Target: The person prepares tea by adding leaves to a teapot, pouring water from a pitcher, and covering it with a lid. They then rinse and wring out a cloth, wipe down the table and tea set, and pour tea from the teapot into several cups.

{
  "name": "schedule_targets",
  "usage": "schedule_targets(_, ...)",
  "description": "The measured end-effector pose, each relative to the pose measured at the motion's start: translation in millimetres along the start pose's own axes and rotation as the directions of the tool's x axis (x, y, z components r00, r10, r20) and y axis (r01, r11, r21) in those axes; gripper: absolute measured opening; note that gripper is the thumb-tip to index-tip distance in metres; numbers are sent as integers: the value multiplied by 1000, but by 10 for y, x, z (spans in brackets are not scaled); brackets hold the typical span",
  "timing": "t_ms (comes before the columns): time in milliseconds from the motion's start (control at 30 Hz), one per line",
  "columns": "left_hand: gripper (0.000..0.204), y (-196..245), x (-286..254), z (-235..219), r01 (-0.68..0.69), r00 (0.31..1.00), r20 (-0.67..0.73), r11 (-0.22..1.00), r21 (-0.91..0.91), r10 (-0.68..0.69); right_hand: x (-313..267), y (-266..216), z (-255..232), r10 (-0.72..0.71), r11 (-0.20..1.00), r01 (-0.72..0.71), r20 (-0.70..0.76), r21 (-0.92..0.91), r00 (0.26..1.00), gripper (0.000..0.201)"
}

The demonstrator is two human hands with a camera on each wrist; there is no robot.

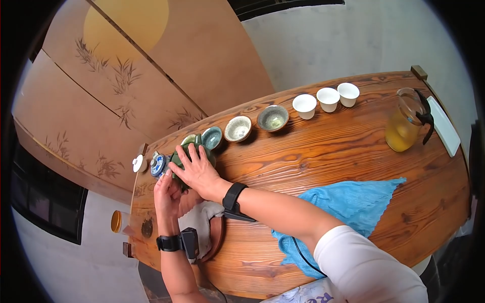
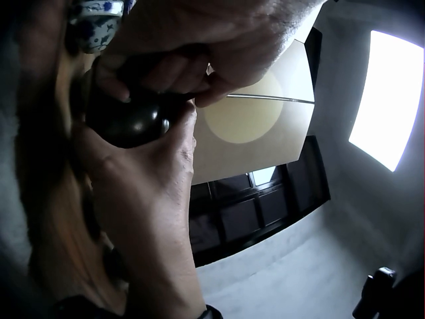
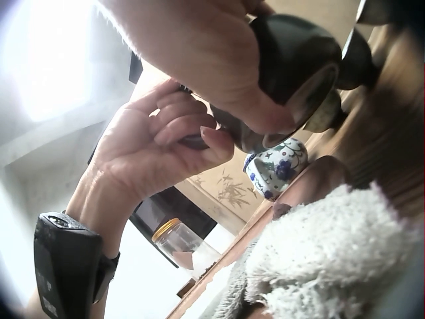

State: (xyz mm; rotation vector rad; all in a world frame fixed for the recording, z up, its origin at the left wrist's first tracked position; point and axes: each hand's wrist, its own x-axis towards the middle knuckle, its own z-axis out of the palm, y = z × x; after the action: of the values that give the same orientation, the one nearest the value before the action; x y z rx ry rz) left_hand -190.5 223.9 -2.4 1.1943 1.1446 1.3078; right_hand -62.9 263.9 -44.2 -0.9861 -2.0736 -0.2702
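A dark green teapot point(image 1: 208, 155) is held by both hands near the table's far left, over the row of bowls in the head view. My left hand point(image 1: 167, 196) has its fingers curled round the handle, which they mostly hide. Across the pot's top spreads my right hand point(image 1: 198, 174), its thumb against the side in the right wrist view. There the teapot point(image 3: 292, 53) is tilted, with its round base showing. Close by stands a blue-and-white pot point(image 1: 158, 164). Glossy dark teapot body point(image 2: 129, 123) shows between the hands in the left wrist view.
Bowls point(image 1: 238, 129) and white cups point(image 1: 304, 106) line the far edge. A glass pitcher point(image 1: 402, 126) of yellow liquid stands right, beside a white tray point(image 1: 444, 126). A blue cloth point(image 1: 348, 202) lies under the right arm, a white towel point(image 1: 197, 222) near the left wrist, a jar point(image 1: 117, 222) at left.
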Motion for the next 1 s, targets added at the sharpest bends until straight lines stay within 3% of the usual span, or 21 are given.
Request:
schedule_targets(67, 26, 8, -1, 24, 15, 1000, -5, 1000, 7, -15, -6, 16, -41, 7, 1000, -7, 1, 12, 1000, 68)
schedule_targets(133, 27, 11, 1, 44, 41, 999, -34, 999, 5, -41, -20, 30, -84, 9, 998, -13, 68, 55, 998, 51)
schedule_targets(267, 27, -52, 12, 23, 8, 1000, -7, 1000, -5, -8, -30, 58, -151, -1, 999, -3, 80, 51, 997, 49)
schedule_targets(367, 27, -70, 9, 45, -36, 999, -13, 999, -18, 36, -33, 80, -144, -22, 1000, 22, 10, 11, 1000, 47)
schedule_targets(433, 27, -71, 31, 56, -65, 997, 31, 998, -19, 66, -17, 99, -163, -28, 993, 23, -44, -113, 999, 54)
schedule_targets(533, 26, -68, 37, 180, -71, 994, 69, 989, -132, 81, -62, 149, -273, 5, 997, -8, -46, -71, 999, 44)
schedule_targets(733, 27, -16, 6, 511, -21, 995, 97, 993, -119, 33, -189, 281, -392, 51, 996, -53, -37, -76, 998, 50)
schedule_targets(1000, 26, -27, 62, 598, 40, 994, 103, 998, -56, -34, -294, 396, -540, 81, 995, -80, 21, -59, 997, 53)
